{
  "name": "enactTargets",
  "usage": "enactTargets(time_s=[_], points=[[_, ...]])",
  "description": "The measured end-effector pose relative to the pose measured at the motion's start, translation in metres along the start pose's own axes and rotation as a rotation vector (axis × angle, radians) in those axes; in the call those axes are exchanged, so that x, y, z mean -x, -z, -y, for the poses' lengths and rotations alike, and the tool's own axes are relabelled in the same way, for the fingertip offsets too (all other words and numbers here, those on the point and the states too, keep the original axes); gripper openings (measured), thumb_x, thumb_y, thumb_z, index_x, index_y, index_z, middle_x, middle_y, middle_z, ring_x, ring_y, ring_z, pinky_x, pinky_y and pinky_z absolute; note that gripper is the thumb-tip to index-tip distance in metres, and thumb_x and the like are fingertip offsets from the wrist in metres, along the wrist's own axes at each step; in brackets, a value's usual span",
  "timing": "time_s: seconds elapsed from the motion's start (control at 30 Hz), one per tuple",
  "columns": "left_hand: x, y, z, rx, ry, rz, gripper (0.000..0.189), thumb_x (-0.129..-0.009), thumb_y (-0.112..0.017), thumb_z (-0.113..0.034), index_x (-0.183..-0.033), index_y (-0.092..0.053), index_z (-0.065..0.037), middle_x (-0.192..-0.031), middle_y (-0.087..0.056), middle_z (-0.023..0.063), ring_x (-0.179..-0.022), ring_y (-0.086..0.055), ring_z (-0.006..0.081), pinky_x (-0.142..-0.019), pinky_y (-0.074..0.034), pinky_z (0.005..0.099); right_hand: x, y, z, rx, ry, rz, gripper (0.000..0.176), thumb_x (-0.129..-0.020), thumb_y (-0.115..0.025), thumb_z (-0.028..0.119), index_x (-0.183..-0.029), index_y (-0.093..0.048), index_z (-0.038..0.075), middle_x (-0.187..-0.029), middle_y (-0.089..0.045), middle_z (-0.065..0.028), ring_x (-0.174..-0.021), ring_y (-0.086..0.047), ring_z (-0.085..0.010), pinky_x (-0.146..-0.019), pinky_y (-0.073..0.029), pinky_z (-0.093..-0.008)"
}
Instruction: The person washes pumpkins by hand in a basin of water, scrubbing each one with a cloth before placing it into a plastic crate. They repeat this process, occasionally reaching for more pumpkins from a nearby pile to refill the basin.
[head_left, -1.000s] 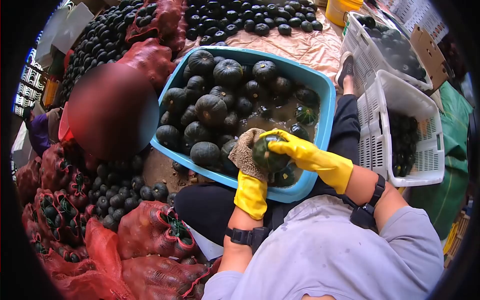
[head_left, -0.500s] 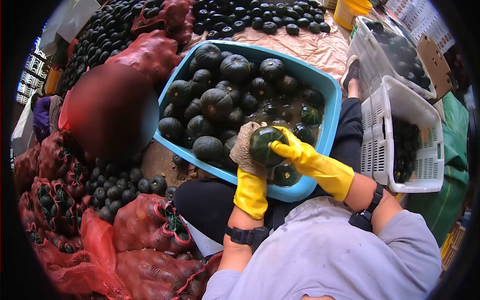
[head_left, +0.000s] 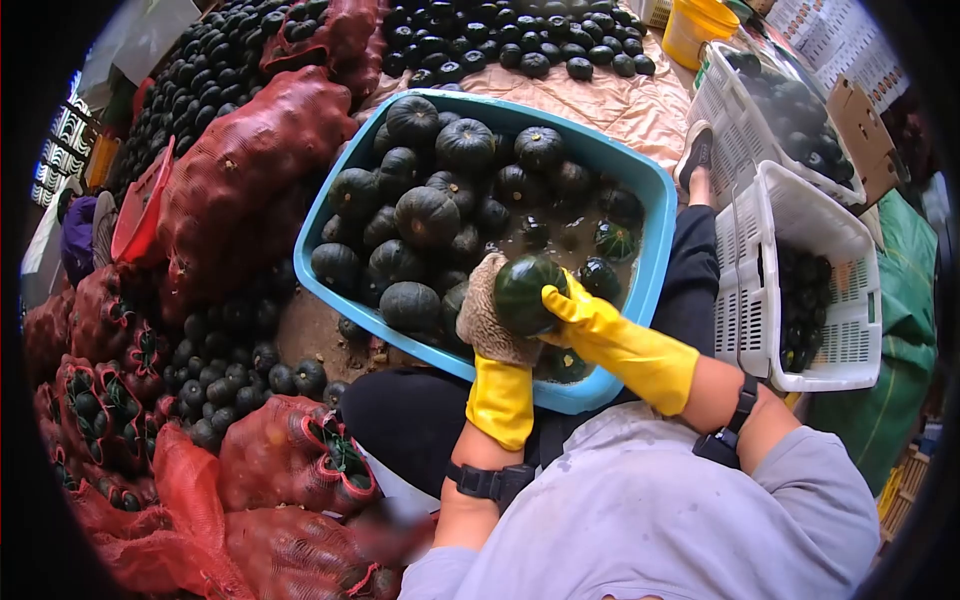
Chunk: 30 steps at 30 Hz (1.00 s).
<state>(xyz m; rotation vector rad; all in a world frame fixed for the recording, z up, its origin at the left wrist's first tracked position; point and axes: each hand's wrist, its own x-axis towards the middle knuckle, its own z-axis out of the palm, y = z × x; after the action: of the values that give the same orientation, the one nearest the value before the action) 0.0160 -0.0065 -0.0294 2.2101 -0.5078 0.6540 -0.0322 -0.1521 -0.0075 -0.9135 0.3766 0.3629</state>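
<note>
Above the near side of the blue tub (head_left: 655, 290), both my hands hold a wet, dark green pumpkin (head_left: 526, 296). My left hand (head_left: 497, 335), in a yellow rubber glove with a brown terry cloth over it, cups the pumpkin from the left and below; its fingers are hidden by the cloth. My right hand (head_left: 585, 318), also in a yellow glove, grips the right side with the thumb on top. Murky water and many dark pumpkins (head_left: 427, 217) fill the tub, the left side piled higher than the water.
Red mesh sacks (head_left: 290, 450) of pumpkins lie at the left, beside loose pumpkins (head_left: 215, 385) on the floor. White plastic crates (head_left: 828, 380) holding pumpkins stand at the right. Rows of pumpkins (head_left: 535, 62) rest on a sheet (head_left: 590, 110) at the back, near a yellow bucket (head_left: 690, 30).
The pumpkin has turned slightly in my hands and sits a little further left. My right thumb has shifted on it. The large blurred round shape at the left is gone, showing a red sack there.
</note>
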Motion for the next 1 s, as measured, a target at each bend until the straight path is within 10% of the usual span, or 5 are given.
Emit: enactTargets(time_s=[0.2, 0.3, 0.53, 0.73, 1.0], points=[[-0.005, 0.016, 0.005, 0.092, -0.126, 0.141, 0.058, -0.067, -0.091, -0.017, -0.119, -0.069, -0.005, -0.12, -0.073, 0.0171, -0.111, -0.071, 0.0359, -0.1, -0.055, 0.0391, -0.005, 0.025, 0.024, 0.965, 0.391, 0.239, 0.085, -0.081, -0.089, 0.015, -0.154, -0.047, 0.01, -0.14, -0.061, -0.0119, -0.124, -0.062, -0.0237, -0.104, -0.054, -0.0372], [0.011, -0.02, 0.034, 1.143, 0.834, 0.115, 0.048, -0.081, -0.086, -0.015, -0.123, -0.066, -0.001, -0.123, -0.074, 0.0163, -0.113, -0.073, 0.0312, -0.102, -0.056, 0.0388, 0.016, 0.004, 0.037, 0.552, 0.128, 0.191, 0.079, -0.086, -0.088, 0.021, -0.152, -0.048, 0.009, -0.138, -0.061, -0.0111, -0.125, -0.061, -0.0218, -0.106, -0.052, -0.037], [-0.003, 0.013, -0.008, 0.027, 0.002, 0.27, 0.055, -0.08, -0.084, -0.019, -0.129, -0.064, -0.005, -0.116, -0.073, 0.0148, -0.106, -0.072, 0.0353, -0.099, -0.056, 0.0357, 0.003, 0.021, -0.013, 0.662, 0.232, -0.134, 0.087, -0.079, -0.094, 0.028, -0.148, -0.046, 0.005, -0.133, -0.065, -0.0134, -0.122, -0.064, -0.0237, -0.108, -0.052, -0.0394], [-0.027, 0.029, -0.017, 1.52, 1.335, -0.185, 0.02, -0.1, -0.058, -0.024, -0.094, -0.064, -0.005, -0.087, -0.068, 0.014, -0.072, -0.071, 0.0328, -0.073, -0.063, 0.0426, -0.005, 0.055, 0.084, 1.042, -0.346, -0.085, 0.089, -0.08, -0.094, 0.043, -0.149, -0.051, 0.004, -0.134, -0.068, -0.015, -0.124, -0.067, -0.0265, -0.102, -0.055, -0.039], [-0.035, 0.032, -0.017, 1.589, 1.454, -0.136, 0.033, -0.102, -0.054, -0.033, -0.086, -0.063, -0.005, -0.08, -0.07, 0.0178, -0.067, -0.069, 0.0317, -0.064, -0.061, 0.0415, -0.068, 0.048, 0.165, 1.021, 0.185, 0.097, 0.039, -0.106, -0.062, 0.046, -0.122, -0.075, 0.013, -0.115, -0.078, -0.0105, -0.104, -0.073, -0.0336, -0.09, -0.057, -0.0411]])
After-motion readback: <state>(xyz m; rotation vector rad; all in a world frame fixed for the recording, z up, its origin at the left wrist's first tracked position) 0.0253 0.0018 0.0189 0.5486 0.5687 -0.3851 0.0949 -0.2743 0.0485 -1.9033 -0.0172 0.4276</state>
